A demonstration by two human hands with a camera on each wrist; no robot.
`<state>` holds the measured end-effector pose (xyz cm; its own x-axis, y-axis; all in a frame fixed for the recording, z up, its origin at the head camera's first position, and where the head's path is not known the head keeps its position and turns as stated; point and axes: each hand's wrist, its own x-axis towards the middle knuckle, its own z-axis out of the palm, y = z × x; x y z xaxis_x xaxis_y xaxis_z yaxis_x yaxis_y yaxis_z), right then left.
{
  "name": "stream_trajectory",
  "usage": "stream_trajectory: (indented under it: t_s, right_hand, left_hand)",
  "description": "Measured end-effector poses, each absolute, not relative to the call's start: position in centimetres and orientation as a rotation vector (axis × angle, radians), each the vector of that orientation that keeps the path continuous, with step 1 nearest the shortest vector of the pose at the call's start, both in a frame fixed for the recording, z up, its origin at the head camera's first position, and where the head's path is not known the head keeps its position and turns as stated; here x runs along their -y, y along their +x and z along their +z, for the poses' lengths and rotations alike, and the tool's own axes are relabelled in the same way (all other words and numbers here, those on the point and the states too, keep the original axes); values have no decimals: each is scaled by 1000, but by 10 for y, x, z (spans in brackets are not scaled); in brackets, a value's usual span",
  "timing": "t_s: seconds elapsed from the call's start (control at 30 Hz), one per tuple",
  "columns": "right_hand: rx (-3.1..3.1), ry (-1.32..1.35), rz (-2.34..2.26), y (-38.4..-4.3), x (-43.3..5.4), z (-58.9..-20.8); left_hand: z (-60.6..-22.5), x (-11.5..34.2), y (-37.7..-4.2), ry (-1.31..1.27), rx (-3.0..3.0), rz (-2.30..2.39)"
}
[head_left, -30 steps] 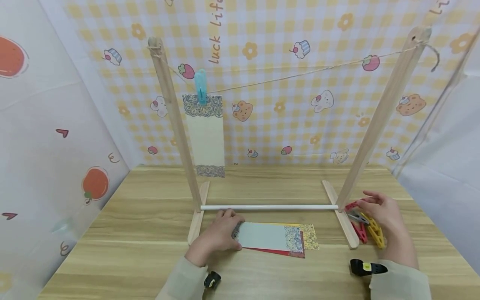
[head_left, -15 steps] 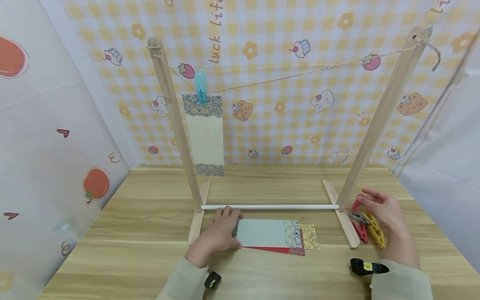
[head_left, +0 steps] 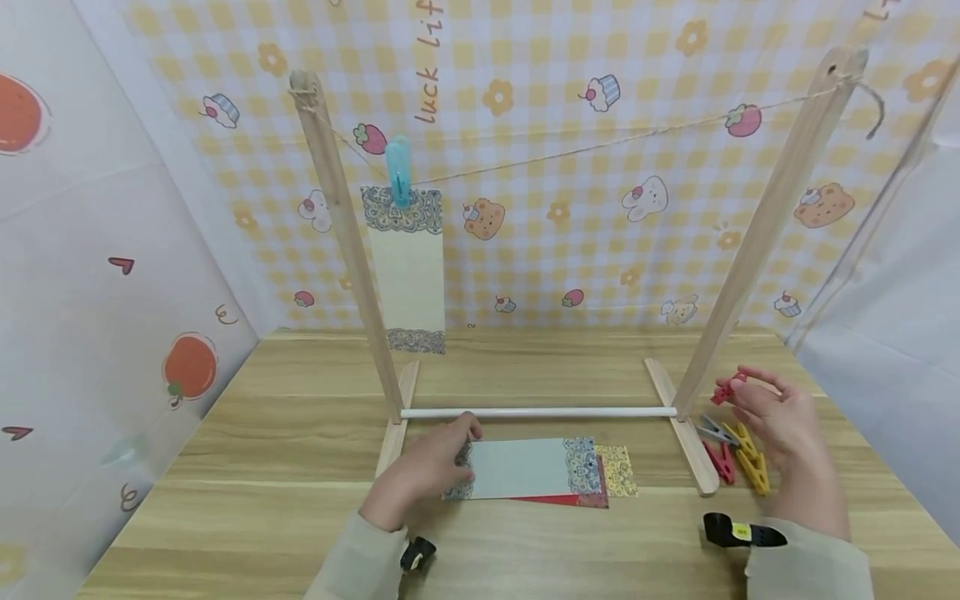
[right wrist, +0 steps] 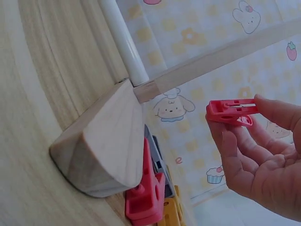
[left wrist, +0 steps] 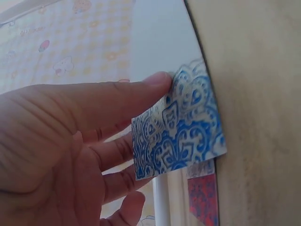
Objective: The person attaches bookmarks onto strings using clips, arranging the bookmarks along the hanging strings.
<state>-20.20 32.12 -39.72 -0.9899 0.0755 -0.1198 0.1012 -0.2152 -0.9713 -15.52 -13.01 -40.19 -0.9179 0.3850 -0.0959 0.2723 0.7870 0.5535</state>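
My left hand (head_left: 429,465) has its thumb over the blue-patterned end of a pale card (head_left: 517,468), with the fingers behind that end; in the left wrist view it pinches the card (left wrist: 181,127). Under this card, a red card (head_left: 551,500) and a yellow-patterned card (head_left: 618,472) stick out. On the right, my right hand (head_left: 780,417) holds a small red clothespin (head_left: 727,389) between thumb and fingers, above the table. In the right wrist view the clothespin (right wrist: 230,109) lies crosswise at the fingertips. Below that hand lie grey (head_left: 717,429), red (head_left: 722,462) and yellow clothespins (head_left: 752,467).
A wooden stand has a left post (head_left: 341,217), a right post (head_left: 765,233) and a white crossbar (head_left: 536,412). Twine (head_left: 570,153) sags between the post tops. From it hangs a cream card (head_left: 408,279) in a light blue clothespin (head_left: 399,171). A checked cloth (head_left: 525,250) stands behind.
My right hand has raised the red clothespin off the pile and tilted it. My left hand has shifted slightly left, and more of the card's patterned left end shows.
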Motion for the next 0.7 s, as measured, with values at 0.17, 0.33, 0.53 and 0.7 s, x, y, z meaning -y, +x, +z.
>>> stream_trajectory:
  t_s: [0.17,0.33,0.53,0.7]
  right_hand:
    - [-1890,183,-2483,-200,-321,-392]
    - [-1870,154,-2493,-197,-322,-386]
    - [-1844,10,-2513,-194,-318,-378]
    - [-1880,-124,-2507,-191,-315,-370]
  left_hand:
    - [-398,133,-155,570,-2804,778]
    - [-399,131,-157,576,-2830,719]
    - [-398,133,-155,634,-2830,737]
    - [-396,134,-154,693,-2800,779]
